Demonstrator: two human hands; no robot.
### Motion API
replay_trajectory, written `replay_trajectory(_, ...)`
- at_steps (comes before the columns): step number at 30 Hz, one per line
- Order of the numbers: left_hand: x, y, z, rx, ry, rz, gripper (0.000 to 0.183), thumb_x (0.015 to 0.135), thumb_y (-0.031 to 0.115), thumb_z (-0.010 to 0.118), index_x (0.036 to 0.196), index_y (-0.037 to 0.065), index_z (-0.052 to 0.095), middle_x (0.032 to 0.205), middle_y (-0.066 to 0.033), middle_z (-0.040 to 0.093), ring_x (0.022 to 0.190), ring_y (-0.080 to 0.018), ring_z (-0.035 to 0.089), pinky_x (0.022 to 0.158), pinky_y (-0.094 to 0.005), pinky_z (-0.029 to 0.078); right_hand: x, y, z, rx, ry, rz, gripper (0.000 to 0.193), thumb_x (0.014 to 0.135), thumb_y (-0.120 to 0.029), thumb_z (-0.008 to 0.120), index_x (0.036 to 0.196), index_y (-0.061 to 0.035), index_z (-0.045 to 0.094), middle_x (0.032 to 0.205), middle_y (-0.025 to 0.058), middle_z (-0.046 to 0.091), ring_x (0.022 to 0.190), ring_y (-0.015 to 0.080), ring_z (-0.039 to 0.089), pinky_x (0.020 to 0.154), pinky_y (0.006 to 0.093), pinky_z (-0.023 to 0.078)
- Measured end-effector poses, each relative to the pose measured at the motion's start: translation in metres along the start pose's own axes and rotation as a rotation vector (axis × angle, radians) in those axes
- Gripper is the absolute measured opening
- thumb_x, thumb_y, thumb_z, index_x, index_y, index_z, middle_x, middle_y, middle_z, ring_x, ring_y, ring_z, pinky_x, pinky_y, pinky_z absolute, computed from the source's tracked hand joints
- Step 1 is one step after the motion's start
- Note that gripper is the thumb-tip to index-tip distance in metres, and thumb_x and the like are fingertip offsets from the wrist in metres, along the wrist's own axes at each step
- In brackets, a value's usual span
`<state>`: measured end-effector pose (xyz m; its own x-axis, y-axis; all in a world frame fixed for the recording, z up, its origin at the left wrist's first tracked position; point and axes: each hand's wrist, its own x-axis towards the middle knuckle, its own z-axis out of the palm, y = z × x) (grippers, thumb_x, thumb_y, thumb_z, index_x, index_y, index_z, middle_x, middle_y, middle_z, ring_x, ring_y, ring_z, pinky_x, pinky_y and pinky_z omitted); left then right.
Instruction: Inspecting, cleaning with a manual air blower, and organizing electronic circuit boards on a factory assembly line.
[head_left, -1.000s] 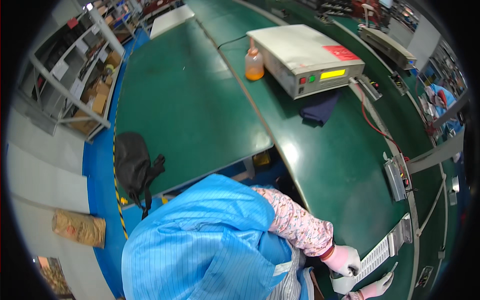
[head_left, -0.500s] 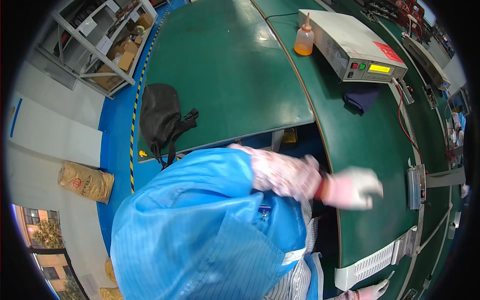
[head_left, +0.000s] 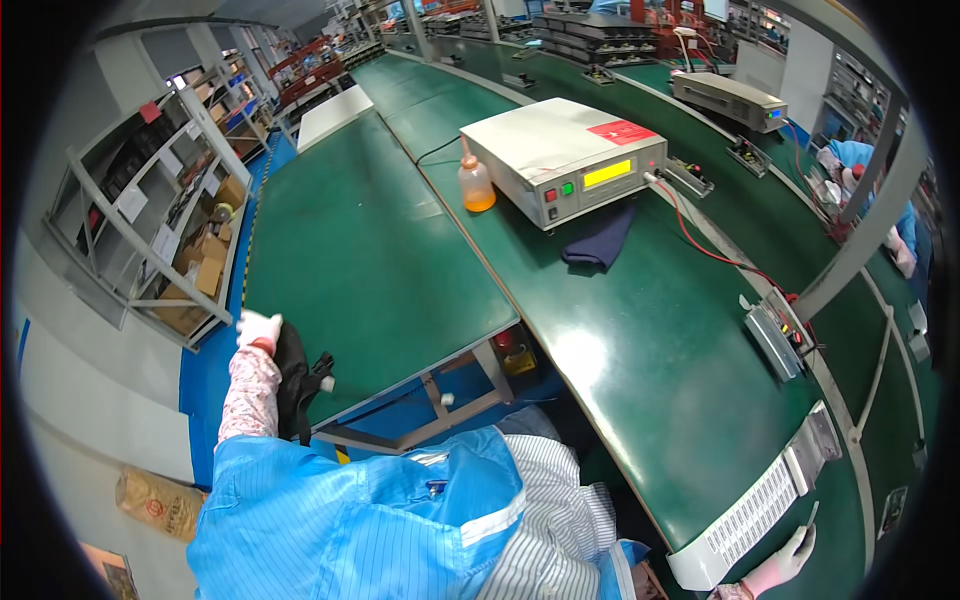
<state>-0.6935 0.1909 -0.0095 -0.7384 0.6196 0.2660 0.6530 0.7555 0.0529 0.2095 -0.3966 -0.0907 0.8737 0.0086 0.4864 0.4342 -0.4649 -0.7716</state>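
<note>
The left hand [head_left: 259, 330], in a white and pink glove, is at the upper end of a black bag [head_left: 289, 365]; whether its fingers are closed on the bag I cannot tell. The bag lies at the near left corner of the left green surface [head_left: 370, 240], its straps trailing toward the person. The right hand [head_left: 783, 565], gloved the same way, is well apart at the lower right, gripping a thin pale stick [head_left: 812, 514] that pokes up past the fingers.

Just beside the right hand, a long white label sheet [head_left: 745, 518] with rows of dark marks slants across the right green surface [head_left: 655, 390], its far end meeting a silver metal piece [head_left: 811, 448]. Farther up stands a small metal device [head_left: 774, 338], with a red cable [head_left: 706, 246] running from it to a pale box-shaped machine [head_left: 560, 150]. A dark blue cloth [head_left: 600, 240] lies in front of the machine, and an upright bottle [head_left: 476, 185] of orange liquid stands at its left.
</note>
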Motion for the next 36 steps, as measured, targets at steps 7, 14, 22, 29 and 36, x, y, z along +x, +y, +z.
replay_trajectory(7,0.01,-0.013,0.01,-0.1,-0.074,0.232,0.035,0.091,0.019,0.058,0.117,-0.002,0.067,0.116,-0.0233,0.072,0.109,-0.0427,0.068,0.094,-0.0456,0.055,-0.01,-0.037,0.0,-0.01,-0.089,0.066,0.044,0.105,-0.028,0.056,0.135,0.0029,0.061,0.132,0.0164,0.067,0.117,0.0269,0.063,0.103,0.0318,0.046)
replay_trajectory(14,-0.042,0.123,-0.01,-0.323,-0.107,0.598,0.055,0.097,0.033,0.056,0.147,0.009,0.053,0.143,-0.0122,0.062,0.131,-0.0317,0.059,0.11,-0.0376,0.046,-0.016,-0.086,-0.009,-0.172,-0.144,0.115,0.044,0.105,-0.029,0.055,0.136,0.0026,0.061,0.133,0.0165,0.066,0.118,0.0271,0.063,0.103,0.0317,0.046)
replay_trajectory(22,-0.106,0.16,-0.083,-0.071,-0.181,0.667,0.109,0.078,0.06,0.08,0.155,-0.003,0.035,0.147,-0.0275,0.052,0.134,-0.0385,0.054,0.113,-0.0404,0.043,0.002,-0.032,-0.009,-0.126,-0.115,0.102,0.044,0.104,-0.032,0.055,0.133,0.0005,0.065,0.132,0.0147,0.068,0.116,0.0267,0.064,0.102,0.0314,0.047)
replay_trajectory(29,-0.087,0.131,-0.048,-0.301,-0.499,0.787,0.107,0.077,0.064,0.076,0.154,0.0,0.039,0.145,-0.0239,0.054,0.131,-0.0364,0.055,0.111,-0.0437,0.044,0.001,-0.045,-0.008,-0.195,-0.104,0.123,0.043,0.104,-0.031,0.055,0.132,-0.0004,0.066,0.131,0.0143,0.068,0.115,0.0265,0.065,0.101,0.0316,0.049)
replay_trajectory(36,-0.122,0.158,-0.082,0.05,-0.264,0.768,0.102,0.083,0.067,0.069,0.152,-0.004,0.041,0.145,-0.0255,0.054,0.131,-0.0381,0.056,0.11,-0.0421,0.045,0.003,-0.041,-0.002,-0.113,-0.129,0.045,0.043,0.105,-0.03,0.054,0.134,0.0004,0.064,0.132,0.015,0.068,0.116,0.0253,0.064,0.101,0.0306,0.048)
